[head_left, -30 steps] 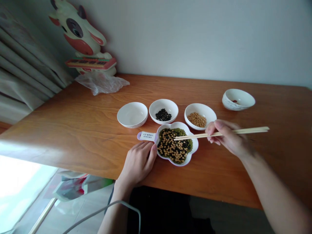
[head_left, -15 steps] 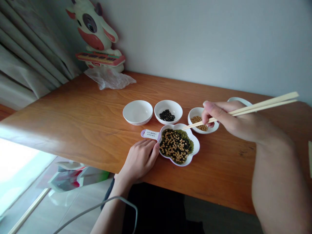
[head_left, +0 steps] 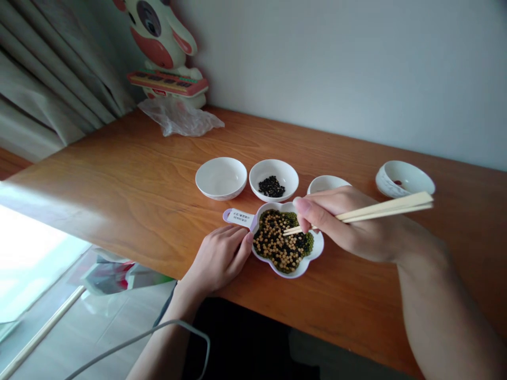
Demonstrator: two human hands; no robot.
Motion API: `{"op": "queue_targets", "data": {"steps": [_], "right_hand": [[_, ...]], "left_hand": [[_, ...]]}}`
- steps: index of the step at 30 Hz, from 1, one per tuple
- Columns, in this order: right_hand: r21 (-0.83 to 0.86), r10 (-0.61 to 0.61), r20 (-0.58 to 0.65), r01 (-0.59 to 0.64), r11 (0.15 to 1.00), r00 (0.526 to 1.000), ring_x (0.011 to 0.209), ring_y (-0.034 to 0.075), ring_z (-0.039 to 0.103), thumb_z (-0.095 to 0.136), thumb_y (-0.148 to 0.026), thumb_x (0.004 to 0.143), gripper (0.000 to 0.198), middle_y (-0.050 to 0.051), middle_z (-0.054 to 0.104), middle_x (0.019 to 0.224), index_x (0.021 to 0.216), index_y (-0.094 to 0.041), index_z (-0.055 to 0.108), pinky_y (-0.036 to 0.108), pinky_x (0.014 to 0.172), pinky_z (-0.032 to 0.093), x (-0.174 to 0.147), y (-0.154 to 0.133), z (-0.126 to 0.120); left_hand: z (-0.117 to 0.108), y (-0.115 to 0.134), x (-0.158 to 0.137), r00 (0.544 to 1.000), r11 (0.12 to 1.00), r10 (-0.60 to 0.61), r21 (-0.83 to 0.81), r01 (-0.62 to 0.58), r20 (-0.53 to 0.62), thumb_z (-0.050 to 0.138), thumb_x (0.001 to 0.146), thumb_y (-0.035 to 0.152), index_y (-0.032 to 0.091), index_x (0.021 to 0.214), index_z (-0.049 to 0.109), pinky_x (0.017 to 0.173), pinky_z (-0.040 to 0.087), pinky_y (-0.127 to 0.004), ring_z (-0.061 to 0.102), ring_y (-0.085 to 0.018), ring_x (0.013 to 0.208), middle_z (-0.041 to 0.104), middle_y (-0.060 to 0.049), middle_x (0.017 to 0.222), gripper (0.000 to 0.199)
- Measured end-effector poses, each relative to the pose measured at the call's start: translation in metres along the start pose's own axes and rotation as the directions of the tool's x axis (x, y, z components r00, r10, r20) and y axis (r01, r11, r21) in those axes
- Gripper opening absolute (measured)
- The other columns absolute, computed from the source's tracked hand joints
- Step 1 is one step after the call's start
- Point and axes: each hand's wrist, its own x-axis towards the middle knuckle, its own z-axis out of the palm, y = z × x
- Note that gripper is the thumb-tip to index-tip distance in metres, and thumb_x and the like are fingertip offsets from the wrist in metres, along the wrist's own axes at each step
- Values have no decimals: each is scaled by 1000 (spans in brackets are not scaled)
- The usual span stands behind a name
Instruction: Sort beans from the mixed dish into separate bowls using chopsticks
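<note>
My right hand (head_left: 344, 219) is closed around a pair of wooden chopsticks (head_left: 384, 208). Their tips are among the mixed beans (head_left: 279, 240), which are black, yellow and green, in a white flower-shaped dish (head_left: 318, 247). I cannot make out anything pinched between the tips. My left hand (head_left: 222, 256) rests on the table with fingers curled, thumb and fingertips against the dish's left rim by its short lilac, labelled handle (head_left: 240, 218). Behind the dish stand a white bowl (head_left: 221, 178) with nothing visible in it, a bowl (head_left: 291, 179) of black beans, and a third bowl (head_left: 328, 182) partly covered by my right hand.
A fourth white bowl (head_left: 414, 179) with something small and reddish inside stands at the back right. A crumpled plastic bag (head_left: 182, 119) lies before a cow-shaped toy keyboard (head_left: 168, 82) against the wall. A grey cable (head_left: 138, 340) crosses my left forearm.
My right hand has moved left and towards me, bringing the chopstick tips from the dish's back rim into the beans. The fourth bowl is now uncovered. My left hand stays at the dish.
</note>
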Motion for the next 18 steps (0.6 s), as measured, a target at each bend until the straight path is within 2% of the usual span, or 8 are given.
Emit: {"op": "queue_targets", "data": {"steps": [4,7,14,18], "right_hand": [[74,-25,-29,27,997,999,59,15,53,55,-42,107,44,1,63,64,71,-21,66,34,63,33,2,2,4],[105,-39,1,39,994,999,61,16,55,54,-40,108,40,2,66,69,75,-21,68,33,64,34,1,0,4],[0,13,122,-13,1000,992,65,16,55,40,-45,112,49,1,65,68,78,-20,64,34,65,34,-1,-6,4],[-7,77,175,-77,997,982,65,15,55,36,-49,112,52,1,64,69,78,-19,63,34,65,32,-3,-8,2]], "left_hand": [[0,0,0,1000,1000,-7,14,7,9,35,111,32,23,84,53,83,47,-36,62,-21,82,67,-5,89,34],[-1,1,0,1000,1000,-4,22,4,15,34,112,34,22,85,54,84,47,-36,62,-21,83,67,-5,90,35],[-3,3,-1,1000,1000,17,20,-18,14,31,113,34,21,88,56,89,47,-38,63,-22,88,69,-6,93,37],[-3,3,0,1000,999,26,35,-26,10,30,113,34,22,86,53,85,46,-36,61,-20,83,67,-5,91,37]]}}
